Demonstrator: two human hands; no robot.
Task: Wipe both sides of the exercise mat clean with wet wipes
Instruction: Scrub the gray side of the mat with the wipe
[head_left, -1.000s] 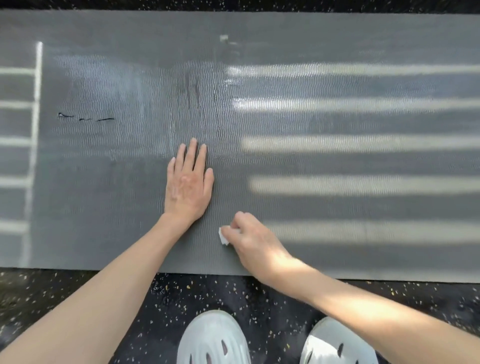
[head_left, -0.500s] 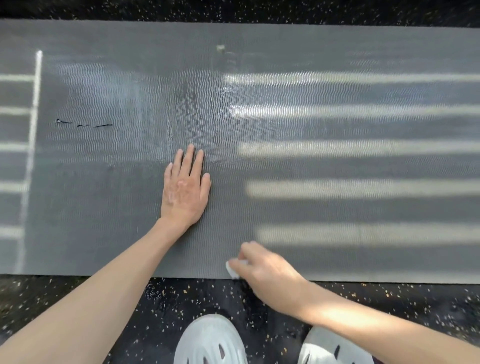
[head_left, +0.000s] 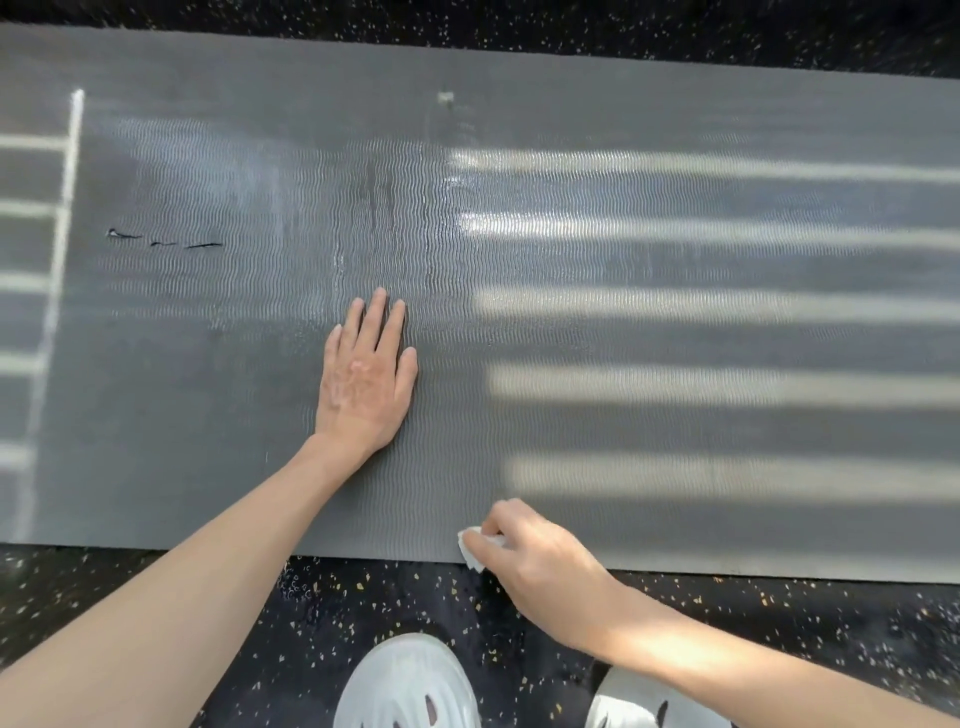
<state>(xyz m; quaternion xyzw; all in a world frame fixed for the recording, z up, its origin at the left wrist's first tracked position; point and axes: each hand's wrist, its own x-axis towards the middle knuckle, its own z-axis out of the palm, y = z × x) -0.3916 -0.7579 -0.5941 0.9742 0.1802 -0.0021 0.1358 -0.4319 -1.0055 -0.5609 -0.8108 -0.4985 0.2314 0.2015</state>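
Exercise mat (head_left: 571, 322) lay flat on the speckled floor (head_left: 363, 597), long axis left-right. Left hand (head_left: 366, 379) pressed flat on it, fingers straight, mid-mat. Right hand (head_left: 535, 556) curled round a wet wipe (head_left: 470, 551) at the near edge, the nearer hand to the unwiped sunlit stretch extending right and far.

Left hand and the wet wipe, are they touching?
Apart. Head view: left hand lies flat on the mat, bare mat between it and the wet wipe.

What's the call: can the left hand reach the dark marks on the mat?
Probably yes: the left hand lies flat, holding nothing, and only bare mat separates it from the dark marks.
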